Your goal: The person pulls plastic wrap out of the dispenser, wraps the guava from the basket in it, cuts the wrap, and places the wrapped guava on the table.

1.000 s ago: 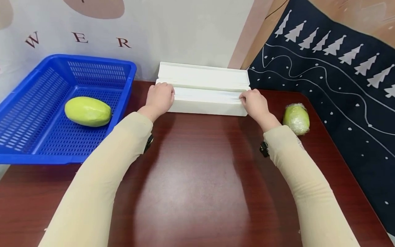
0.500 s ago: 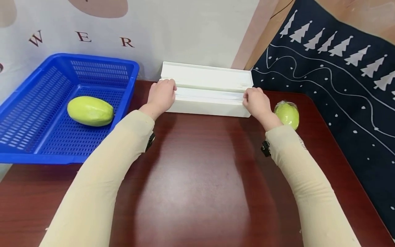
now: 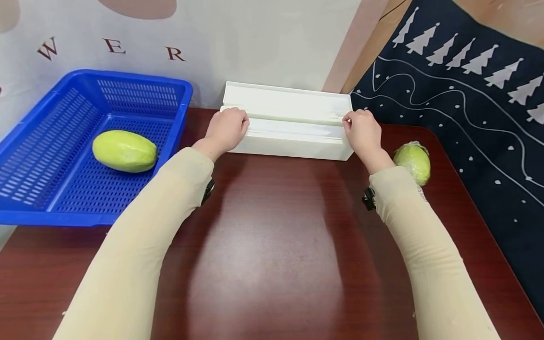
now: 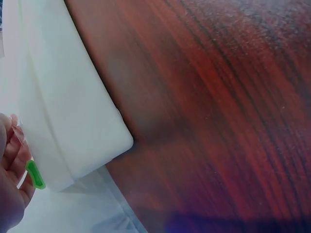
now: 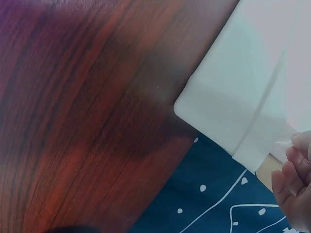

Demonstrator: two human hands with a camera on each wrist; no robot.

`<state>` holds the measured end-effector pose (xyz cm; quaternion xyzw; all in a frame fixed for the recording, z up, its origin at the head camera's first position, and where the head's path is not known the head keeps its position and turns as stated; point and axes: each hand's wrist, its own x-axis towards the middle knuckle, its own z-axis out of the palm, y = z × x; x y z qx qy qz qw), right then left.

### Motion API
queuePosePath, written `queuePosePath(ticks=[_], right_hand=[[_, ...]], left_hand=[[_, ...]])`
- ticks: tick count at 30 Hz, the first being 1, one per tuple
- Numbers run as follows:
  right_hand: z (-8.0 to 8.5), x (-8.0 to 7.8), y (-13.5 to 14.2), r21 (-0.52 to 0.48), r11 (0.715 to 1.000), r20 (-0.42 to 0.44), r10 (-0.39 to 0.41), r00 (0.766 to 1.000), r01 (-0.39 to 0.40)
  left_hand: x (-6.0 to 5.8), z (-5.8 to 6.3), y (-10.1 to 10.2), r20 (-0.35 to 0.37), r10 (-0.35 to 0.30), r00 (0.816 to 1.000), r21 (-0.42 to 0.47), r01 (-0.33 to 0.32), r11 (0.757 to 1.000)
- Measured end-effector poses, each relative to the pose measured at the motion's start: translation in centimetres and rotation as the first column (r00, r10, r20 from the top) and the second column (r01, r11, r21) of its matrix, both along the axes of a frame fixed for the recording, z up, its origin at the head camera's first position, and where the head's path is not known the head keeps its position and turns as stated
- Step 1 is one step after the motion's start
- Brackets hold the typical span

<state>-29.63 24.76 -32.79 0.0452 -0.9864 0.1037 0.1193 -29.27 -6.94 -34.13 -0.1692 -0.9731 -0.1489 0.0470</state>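
A long white cling film dispenser (image 3: 297, 147) stands at the back of the table with its lid (image 3: 286, 101) raised behind. A shiny strip of cling film (image 3: 297, 128) stretches along its opening between my hands. My left hand (image 3: 227, 127) curls its fingers at the left end; in the left wrist view, clear film (image 4: 18, 130) shows at its fingertips beside a small green part (image 4: 35, 174). At the other end, my right hand (image 3: 364, 132) pinches the film's corner; the right wrist view has a whitish fold of film (image 5: 283, 145) at the thumb and forefinger.
On the left, a blue plastic basket (image 3: 93, 218) holds a smooth yellow-green oval fruit (image 3: 124, 151). A similar fruit wrapped in film (image 3: 414, 163) lies beyond my right forearm, near the table's right edge. A white printed wall cloth (image 3: 272, 38) hangs right behind the dispenser.
The wrapped fruit shifts about on the right beside my forearm. My right hand has edged slightly up and to the right; both hands stay at the dispenser's ends.
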Motion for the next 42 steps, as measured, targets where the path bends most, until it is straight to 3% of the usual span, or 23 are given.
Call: queuePosePath(ticks=[5,9,12,14,17,21,23,25,28,32,38,40,42], right_hand=[[0.2,-0.1,0.0,0.002,1.0,-0.02,-0.014,1.0,0.014],[0.5,-0.2,-0.1,-0.007,0.998,0.025,-0.055,0.998,0.055],[0.8,-0.4,-0.1,-0.098,0.991,0.122,-0.084,0.989,0.096],[1.0,-0.5,-0.1,-0.208,0.969,0.197,-0.089,0.976,0.131],[1.3,-0.7,0.0,-0.398,0.897,0.291,-0.074,0.954,0.192],[1.8,-0.9,0.2,-0.601,0.742,0.378,-0.064,0.923,0.298],[2.0,-0.9,0.4,-0.663,0.662,0.413,-0.066,0.908,0.35],[2.1,-0.9,0.4,-0.699,0.603,0.441,-0.06,0.895,0.385],[2.1,-0.9,0.5,-0.734,0.535,0.485,-0.02,0.874,0.419],[2.0,-1.0,0.4,-0.779,0.434,0.524,0.056,0.85,0.452],[1.9,-1.3,0.2,-0.826,0.286,0.53,0.104,0.842,0.485],[1.8,-1.3,0.2,-0.828,0.262,0.535,0.1,0.839,0.496],[1.7,-1.3,0.2,-0.823,0.258,0.541,0.082,0.837,0.507]], left_hand=[[-0.2,0.3,-0.2,0.021,-0.01,1.0,0.008,0.01,1.0],[-0.3,0.9,-0.3,0.047,0.01,0.999,0.021,-0.011,1.0],[-0.5,1.4,-0.2,0.031,0.037,0.999,-0.004,-0.037,0.999],[-0.5,1.8,-0.3,0.004,0.048,0.999,-0.046,-0.047,0.998],[-0.5,2.1,-0.9,-0.054,0.042,0.998,-0.118,-0.048,0.992],[-0.4,2.4,-1.8,-0.093,0.017,0.995,-0.15,-0.031,0.988],[-0.4,2.6,-2.0,-0.104,0.004,0.995,-0.169,-0.021,0.985],[-0.5,2.7,-2.2,-0.105,0.003,0.995,-0.195,-0.023,0.98],[-0.6,2.8,-2.4,-0.068,0.023,0.997,-0.223,-0.038,0.974],[-0.7,2.7,-2.4,0.019,0.068,0.998,-0.176,-0.063,0.982],[-0.8,2.7,-2.6,0.096,0.105,0.99,-0.068,-0.098,0.993],[-0.9,2.5,-2.7,0.125,0.112,0.986,-0.021,-0.11,0.994],[-0.9,2.3,-2.8,0.172,0.122,0.977,0.056,-0.134,0.989]])
